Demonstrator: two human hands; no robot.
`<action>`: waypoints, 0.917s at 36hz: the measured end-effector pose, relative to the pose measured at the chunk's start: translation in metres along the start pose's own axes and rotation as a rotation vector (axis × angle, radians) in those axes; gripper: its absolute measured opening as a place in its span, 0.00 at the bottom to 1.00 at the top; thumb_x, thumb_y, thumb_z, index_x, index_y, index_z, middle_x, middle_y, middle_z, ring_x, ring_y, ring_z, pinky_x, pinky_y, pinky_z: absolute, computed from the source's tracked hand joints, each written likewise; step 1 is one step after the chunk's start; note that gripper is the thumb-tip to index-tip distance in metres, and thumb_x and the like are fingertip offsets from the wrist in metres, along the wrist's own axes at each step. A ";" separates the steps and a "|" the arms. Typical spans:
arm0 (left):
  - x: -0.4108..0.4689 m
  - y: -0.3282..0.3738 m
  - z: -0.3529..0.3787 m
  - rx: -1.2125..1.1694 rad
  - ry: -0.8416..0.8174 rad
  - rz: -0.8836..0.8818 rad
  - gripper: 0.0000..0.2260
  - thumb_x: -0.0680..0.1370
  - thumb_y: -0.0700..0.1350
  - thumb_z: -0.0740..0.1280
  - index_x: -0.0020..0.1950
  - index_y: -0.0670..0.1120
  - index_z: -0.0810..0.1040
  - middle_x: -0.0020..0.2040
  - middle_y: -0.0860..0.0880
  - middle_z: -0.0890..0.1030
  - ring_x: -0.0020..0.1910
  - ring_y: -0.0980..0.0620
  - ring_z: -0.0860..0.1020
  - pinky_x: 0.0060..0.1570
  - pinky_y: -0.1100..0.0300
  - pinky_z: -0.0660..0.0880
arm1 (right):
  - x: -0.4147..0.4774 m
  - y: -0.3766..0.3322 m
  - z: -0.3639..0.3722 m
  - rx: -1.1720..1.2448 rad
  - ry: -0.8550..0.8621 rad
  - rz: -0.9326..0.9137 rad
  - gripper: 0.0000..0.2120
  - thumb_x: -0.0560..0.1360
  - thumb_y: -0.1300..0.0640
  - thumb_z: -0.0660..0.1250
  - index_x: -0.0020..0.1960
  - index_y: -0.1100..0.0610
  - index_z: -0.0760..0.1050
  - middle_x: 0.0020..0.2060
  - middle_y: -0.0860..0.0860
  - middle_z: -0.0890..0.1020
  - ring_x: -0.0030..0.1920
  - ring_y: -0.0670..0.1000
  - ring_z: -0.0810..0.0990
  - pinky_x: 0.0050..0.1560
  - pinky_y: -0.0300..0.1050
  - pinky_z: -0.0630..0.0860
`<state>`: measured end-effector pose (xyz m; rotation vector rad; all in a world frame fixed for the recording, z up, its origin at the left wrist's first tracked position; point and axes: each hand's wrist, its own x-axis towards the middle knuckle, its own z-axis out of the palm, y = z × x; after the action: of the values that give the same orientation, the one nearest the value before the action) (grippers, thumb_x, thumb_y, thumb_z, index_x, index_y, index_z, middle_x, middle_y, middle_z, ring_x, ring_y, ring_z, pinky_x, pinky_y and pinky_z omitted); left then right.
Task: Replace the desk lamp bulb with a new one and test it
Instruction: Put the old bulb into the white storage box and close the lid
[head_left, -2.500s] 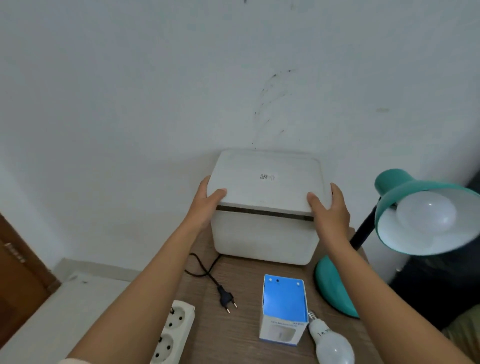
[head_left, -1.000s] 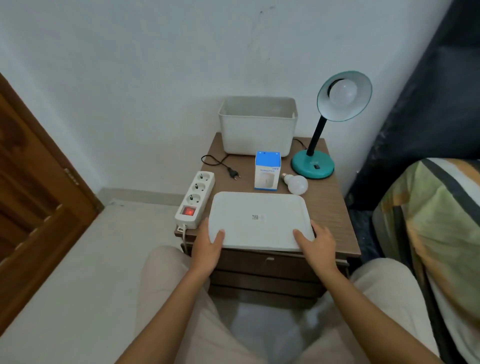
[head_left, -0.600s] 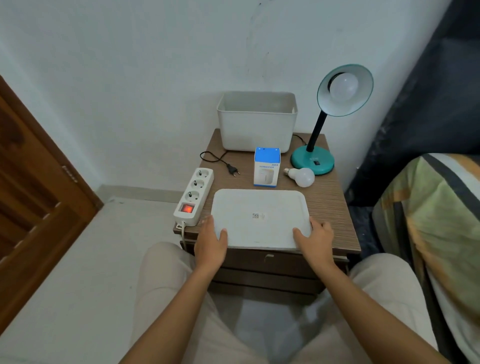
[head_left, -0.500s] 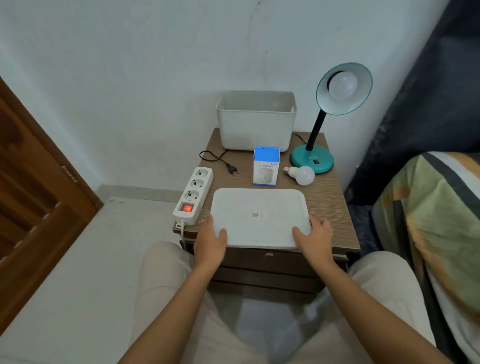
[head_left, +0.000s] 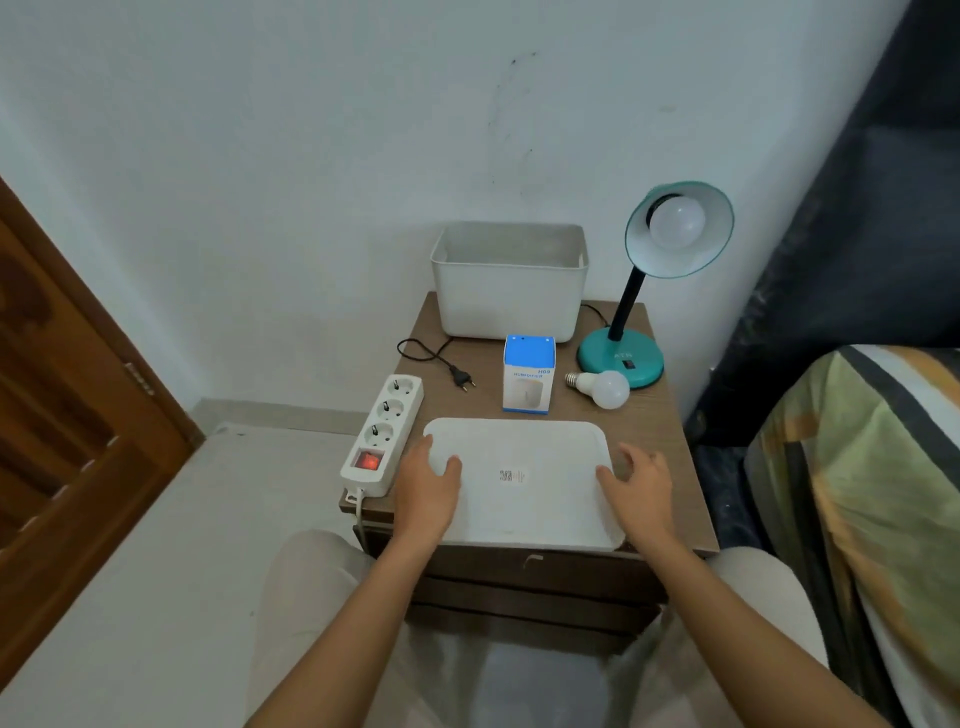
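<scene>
A teal desk lamp (head_left: 621, 358) stands at the back right of the wooden nightstand (head_left: 670, 452), with a white bulb (head_left: 677, 222) in its shade. A loose white bulb (head_left: 602, 388) lies beside the lamp base. The lamp's black plug (head_left: 461, 376) lies unplugged near a white power strip (head_left: 384, 431) whose red switch glows. A white lid (head_left: 519, 480) lies flat at the front. My left hand (head_left: 427, 488) rests on its left edge, fingers spread. My right hand (head_left: 638, 486) hovers at its right edge, fingers apart.
An open white bin (head_left: 509, 283) stands at the back against the wall. A blue-and-white box (head_left: 529, 374) stands in the middle. A wooden door (head_left: 67, 415) is at the left, a striped bed cover (head_left: 872, 493) at the right.
Both hands lifted the lid off the bin and laid it flat at the nightstand's front. Now the fingers have loosened and the right hand has come off the lid's edge.
</scene>
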<state>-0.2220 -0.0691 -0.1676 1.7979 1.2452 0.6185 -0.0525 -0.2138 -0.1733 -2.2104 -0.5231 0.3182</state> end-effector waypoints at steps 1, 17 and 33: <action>0.011 0.009 -0.001 -0.021 -0.002 0.018 0.23 0.78 0.45 0.63 0.73 0.42 0.64 0.72 0.44 0.67 0.71 0.46 0.65 0.69 0.54 0.62 | 0.008 -0.004 -0.002 -0.005 0.009 -0.006 0.23 0.75 0.58 0.66 0.68 0.62 0.68 0.68 0.61 0.67 0.67 0.58 0.68 0.66 0.50 0.65; 0.246 0.126 -0.001 -0.054 -0.071 0.169 0.46 0.68 0.58 0.73 0.76 0.42 0.52 0.76 0.43 0.57 0.75 0.46 0.58 0.72 0.53 0.58 | 0.134 -0.018 0.019 -0.001 0.052 -0.120 0.29 0.67 0.61 0.74 0.66 0.63 0.69 0.62 0.61 0.71 0.63 0.59 0.70 0.63 0.44 0.64; 0.290 0.104 0.030 -0.199 -0.012 0.150 0.49 0.63 0.64 0.73 0.75 0.47 0.54 0.74 0.46 0.64 0.72 0.47 0.64 0.71 0.47 0.64 | 0.138 -0.020 0.031 0.170 0.235 -0.157 0.26 0.68 0.59 0.73 0.64 0.58 0.71 0.60 0.56 0.72 0.58 0.48 0.71 0.59 0.39 0.67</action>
<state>-0.0346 0.1713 -0.1140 1.7345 1.0089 0.7873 0.0515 -0.1164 -0.1843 -1.9951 -0.5162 0.0180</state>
